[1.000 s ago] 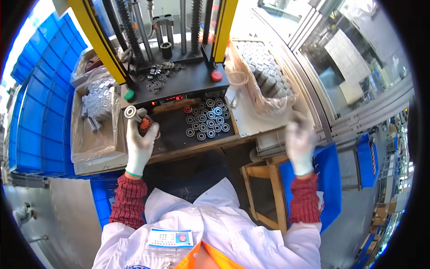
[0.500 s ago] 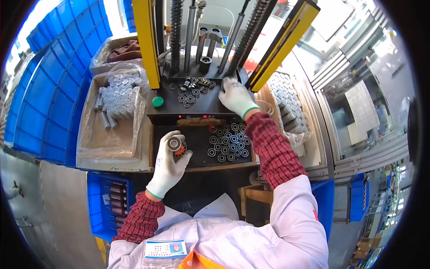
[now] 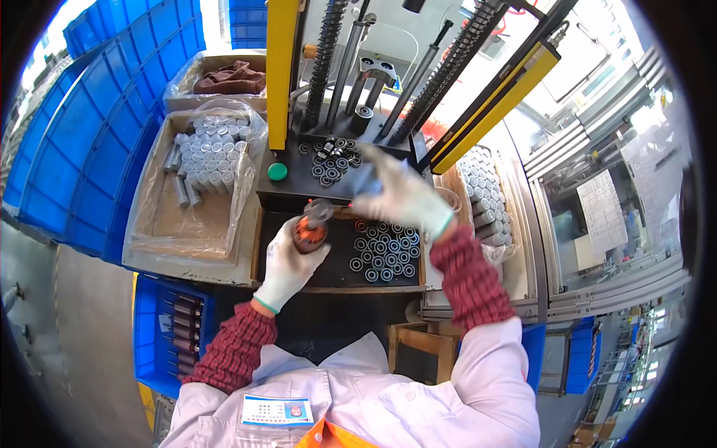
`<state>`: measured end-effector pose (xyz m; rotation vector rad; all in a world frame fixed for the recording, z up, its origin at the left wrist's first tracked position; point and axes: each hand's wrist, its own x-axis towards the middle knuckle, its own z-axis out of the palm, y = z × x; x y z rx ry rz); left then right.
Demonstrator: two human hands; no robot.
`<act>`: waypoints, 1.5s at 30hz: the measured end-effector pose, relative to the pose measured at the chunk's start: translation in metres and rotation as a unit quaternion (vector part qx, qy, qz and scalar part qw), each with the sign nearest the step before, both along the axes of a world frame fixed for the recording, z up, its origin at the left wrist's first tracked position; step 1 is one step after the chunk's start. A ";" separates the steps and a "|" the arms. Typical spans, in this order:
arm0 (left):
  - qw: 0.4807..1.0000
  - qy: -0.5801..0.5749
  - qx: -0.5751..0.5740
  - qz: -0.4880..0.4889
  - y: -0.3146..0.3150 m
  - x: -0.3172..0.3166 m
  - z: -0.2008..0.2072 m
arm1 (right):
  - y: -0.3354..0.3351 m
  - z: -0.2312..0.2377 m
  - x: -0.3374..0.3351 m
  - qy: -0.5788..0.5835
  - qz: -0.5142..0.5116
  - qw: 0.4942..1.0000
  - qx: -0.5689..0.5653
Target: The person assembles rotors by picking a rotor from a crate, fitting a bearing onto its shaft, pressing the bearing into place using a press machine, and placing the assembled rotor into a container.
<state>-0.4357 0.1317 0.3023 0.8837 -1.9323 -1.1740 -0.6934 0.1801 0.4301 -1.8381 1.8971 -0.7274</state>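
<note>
My left hand (image 3: 287, 261), in a white glove, is closed around a motor rotor (image 3: 311, 233) with orange windings, held tilted over the front tray. The rotor's upper end is blurred. My gloved right hand (image 3: 403, 194) is smeared by motion above the machine's black plate (image 3: 291, 194). A bluish blur (image 3: 362, 181) lies beside its fingers, and I cannot make out whether it is held. Left of that hand, several loose bearings (image 3: 332, 166) lie on the plate. More bearings (image 3: 385, 250) are spread in the dark front tray (image 3: 314, 276).
Yellow guard posts (image 3: 282, 82) and springs (image 3: 323, 75) rise behind the plate. A green round cap (image 3: 277, 172) sits at its left. Boxes of metal cylinders (image 3: 213, 160) flank the machine. A blue bin (image 3: 146, 328) with similar rotors stands lower left.
My right hand has pulled back toward me from beside the right post. The rotor in my left hand has tilted, and its bearing end has blurred. The whole view has shifted slightly.
</note>
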 end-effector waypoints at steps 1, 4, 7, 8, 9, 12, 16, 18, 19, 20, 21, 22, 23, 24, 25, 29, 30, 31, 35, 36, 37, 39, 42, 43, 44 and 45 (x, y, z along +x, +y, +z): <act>0.997 0.033 -0.073 0.005 -0.004 -0.017 0.006 | 0.018 -0.009 0.027 0.030 0.016 0.998 -0.054; 0.979 0.071 -0.178 -0.067 -0.020 -0.051 0.038 | 0.023 -0.010 0.070 -0.045 -0.044 0.985 -0.161; 0.950 0.093 -0.297 -0.032 -0.022 -0.054 0.085 | 0.003 0.022 0.053 -0.091 -0.129 0.942 -0.295; 0.947 0.097 -0.305 -0.034 -0.019 -0.047 0.090 | -0.007 0.026 0.042 -0.141 -0.172 0.917 -0.332; 0.946 0.079 -0.315 -0.008 -0.016 -0.034 0.067 | -0.025 0.024 0.028 -0.134 -0.201 0.896 -0.372; 0.958 -0.022 -0.286 -0.007 -0.007 0.009 -0.016 | -0.064 0.015 -0.020 -0.056 -0.287 0.860 -0.419; 0.961 -0.038 -0.270 -0.041 0.002 0.024 -0.041 | -0.076 0.005 -0.061 -0.091 -0.278 0.861 -0.417; 0.963 -0.052 -0.264 -0.020 0.001 0.024 -0.040 | -0.074 0.019 -0.046 -0.053 -0.289 0.871 -0.393; 0.965 -0.053 -0.256 -0.016 0.002 0.025 -0.045 | -0.077 0.015 -0.051 -0.046 -0.289 0.874 -0.387; 0.966 -0.055 -0.250 -0.011 0.002 0.025 -0.045 | -0.080 0.018 -0.048 -0.040 -0.290 0.877 -0.381; 0.967 -0.056 -0.250 -0.011 0.001 0.026 -0.046 | -0.078 0.023 -0.049 -0.023 -0.282 0.893 -0.349; 0.965 -0.059 -0.254 -0.019 0.000 0.026 -0.047 | -0.080 0.031 -0.052 -0.023 -0.283 0.893 -0.348; 0.964 -0.064 -0.257 -0.027 0.000 0.026 -0.046 | -0.084 0.047 -0.050 0.062 -0.308 0.910 -0.270; 0.964 -0.065 -0.256 -0.028 0.000 0.026 -0.046 | -0.088 0.062 -0.048 0.147 -0.330 0.913 -0.188; 0.963 -0.064 -0.260 -0.024 0.000 0.026 -0.046 | -0.095 0.072 -0.045 0.097 -0.299 0.935 -0.166; 0.962 -0.046 -0.270 -0.015 0.002 0.022 -0.046 | -0.134 0.086 -0.055 0.163 -0.304 0.932 -0.112; 0.962 -0.046 -0.269 -0.012 0.002 0.024 -0.045 | -0.134 0.081 -0.056 0.164 -0.302 0.933 -0.112; 0.964 -0.025 -0.264 -0.019 0.001 0.026 -0.044 | -0.133 0.071 -0.057 0.160 -0.299 0.932 -0.124; 0.959 0.036 -0.281 0.018 0.016 0.068 -0.025 | -0.095 0.018 -0.038 0.135 -0.208 0.879 -0.408; 0.956 0.038 -0.288 0.035 0.022 0.090 -0.025 | -0.081 0.005 -0.015 0.097 -0.237 0.895 -0.366; 0.954 0.014 -0.292 0.064 0.029 0.116 -0.031 | -0.066 -0.002 0.015 -0.032 -0.197 0.931 -0.306; 0.954 -0.026 -0.271 0.122 0.039 0.169 -0.052 | -0.055 -0.013 0.049 -0.028 -0.122 0.956 -0.267; 0.951 -0.128 -0.140 0.244 0.057 0.262 -0.109 | -0.069 -0.021 0.096 0.025 -0.034 0.948 -0.315; 0.943 -0.143 -0.108 0.279 0.063 0.291 -0.133 | -0.076 -0.025 0.105 0.046 -0.012 0.947 -0.318; 0.934 -0.156 -0.076 0.314 0.066 0.315 -0.155 | -0.080 -0.030 0.108 0.064 0.000 0.946 -0.319; 0.917 -0.200 -0.048 0.342 0.070 0.335 -0.175 | -0.085 -0.038 0.109 0.128 0.024 0.940 -0.316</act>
